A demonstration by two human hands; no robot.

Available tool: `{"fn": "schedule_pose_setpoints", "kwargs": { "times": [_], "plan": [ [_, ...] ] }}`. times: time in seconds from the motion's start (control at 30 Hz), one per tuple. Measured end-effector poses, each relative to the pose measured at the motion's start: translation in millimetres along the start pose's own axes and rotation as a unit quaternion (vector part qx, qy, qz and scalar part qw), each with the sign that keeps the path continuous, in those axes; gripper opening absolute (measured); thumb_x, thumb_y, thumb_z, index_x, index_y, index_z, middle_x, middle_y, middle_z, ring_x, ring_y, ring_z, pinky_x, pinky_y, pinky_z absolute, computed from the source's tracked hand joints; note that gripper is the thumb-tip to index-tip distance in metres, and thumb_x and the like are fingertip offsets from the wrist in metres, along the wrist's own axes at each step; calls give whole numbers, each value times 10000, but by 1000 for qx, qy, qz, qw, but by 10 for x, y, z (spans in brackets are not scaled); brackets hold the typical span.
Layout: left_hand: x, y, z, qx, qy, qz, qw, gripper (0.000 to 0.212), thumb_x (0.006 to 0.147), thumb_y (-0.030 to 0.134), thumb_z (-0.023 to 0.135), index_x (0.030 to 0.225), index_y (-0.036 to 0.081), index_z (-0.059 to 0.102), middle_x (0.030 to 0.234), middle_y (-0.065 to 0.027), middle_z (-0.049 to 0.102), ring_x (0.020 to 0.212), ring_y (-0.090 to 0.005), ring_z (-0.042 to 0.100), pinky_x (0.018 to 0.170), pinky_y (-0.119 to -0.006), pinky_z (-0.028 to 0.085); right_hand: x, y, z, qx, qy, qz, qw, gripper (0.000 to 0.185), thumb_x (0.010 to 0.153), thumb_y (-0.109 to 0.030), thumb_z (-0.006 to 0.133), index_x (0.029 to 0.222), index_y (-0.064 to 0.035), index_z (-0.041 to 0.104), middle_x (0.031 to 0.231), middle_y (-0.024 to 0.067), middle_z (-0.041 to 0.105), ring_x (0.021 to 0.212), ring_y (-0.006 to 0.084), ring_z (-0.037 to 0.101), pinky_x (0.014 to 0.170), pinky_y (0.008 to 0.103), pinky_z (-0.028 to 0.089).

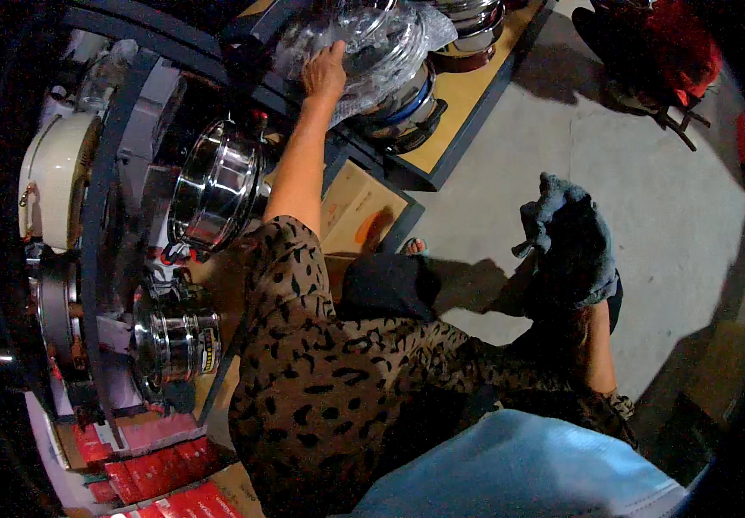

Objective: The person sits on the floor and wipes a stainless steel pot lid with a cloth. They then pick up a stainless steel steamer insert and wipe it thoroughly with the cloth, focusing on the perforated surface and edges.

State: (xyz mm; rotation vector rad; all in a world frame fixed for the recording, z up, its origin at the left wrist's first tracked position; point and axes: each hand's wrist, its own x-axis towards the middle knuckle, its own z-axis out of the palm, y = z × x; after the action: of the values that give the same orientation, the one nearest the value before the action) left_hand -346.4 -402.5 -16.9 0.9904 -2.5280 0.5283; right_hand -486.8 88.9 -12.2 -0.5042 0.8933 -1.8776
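My left hand (pixel 324 72) reaches up to a lid wrapped in clear plastic (pixel 379 58), its fingers against the wrap; whether they grip it is not clear. Beneath the wrap stands a shiny metal pot with a blue band and dark handles (pixel 404 113). On the right, a grey fluffy cloth (pixel 589 213) is bunched around my right hand (pixel 595 311), whose fingers are hidden by it; only the wrist and forearm show. The cloth is held above the floor, apart from the pots.
Another steel pot (pixel 472 32) is on the wooden-topped shelf (pixel 450 139). Left are racks with a large steel pot (pixel 214 188), a smaller one (pixel 178 343), a cream lidded pot (pixel 55 181) and red boxes (pixel 159 469). A carton (pixel 362 204) lies low. Someone in red (pixel 683 52) is at upper right.
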Motion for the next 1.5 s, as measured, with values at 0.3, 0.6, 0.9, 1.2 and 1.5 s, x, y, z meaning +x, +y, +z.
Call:
{"fn": "schedule_pose_setpoints", "kwargs": {
  "times": [0.3,0.6,0.9,1.2,1.5],
  "plan": [
    [-99,75,-79,-24,36,24,999,442,797,194,674,1215,194,531,1215,-46,527,1182,-288,441,1011,-491,294,-39,49,-144,-187,19,-24,982,331,808,-42,598,1132,-23,536,942,67,617,850,200,569,774,291,459],
    [-179,284,-247,-59,-6,-28,998,739,788,276,684,1429,256,319,1441,-67,338,1348,-309,251,1102,-513,181,-91,-47,-89,-351,44,-98,930,328,835,-97,597,1151,-24,548,973,94,625,868,228,591,771,302,470],
    [-947,408,-869,-107,91,31,990,836,705,423,733,1418,243,334,1472,-90,274,1380,-330,175,1079,-593,159,-267,-125,397,-747,35,-194,635,325,860,-151,595,1157,-26,562,996,120,631,882,258,609,768,314,479],
    [-1953,-642,-1927,46,138,-92,985,908,612,388,801,1384,173,373,1400,-112,382,1326,-382,285,1083,-569,177,-293,122,251,-801,56,-329,496,263,858,-201,583,1060,-33,592,951,127,621,861,298,594,767,338,477],
    [-2427,-1558,-2193,-55,-129,-214,967,666,679,339,746,1261,99,531,976,-102,692,970,-318,631,839,-486,463,-194,281,140,-738,-64,-316,593,134,770,-166,600,845,-55,610,921,131,614,876,337,571,756,398,476]
  ]
}}
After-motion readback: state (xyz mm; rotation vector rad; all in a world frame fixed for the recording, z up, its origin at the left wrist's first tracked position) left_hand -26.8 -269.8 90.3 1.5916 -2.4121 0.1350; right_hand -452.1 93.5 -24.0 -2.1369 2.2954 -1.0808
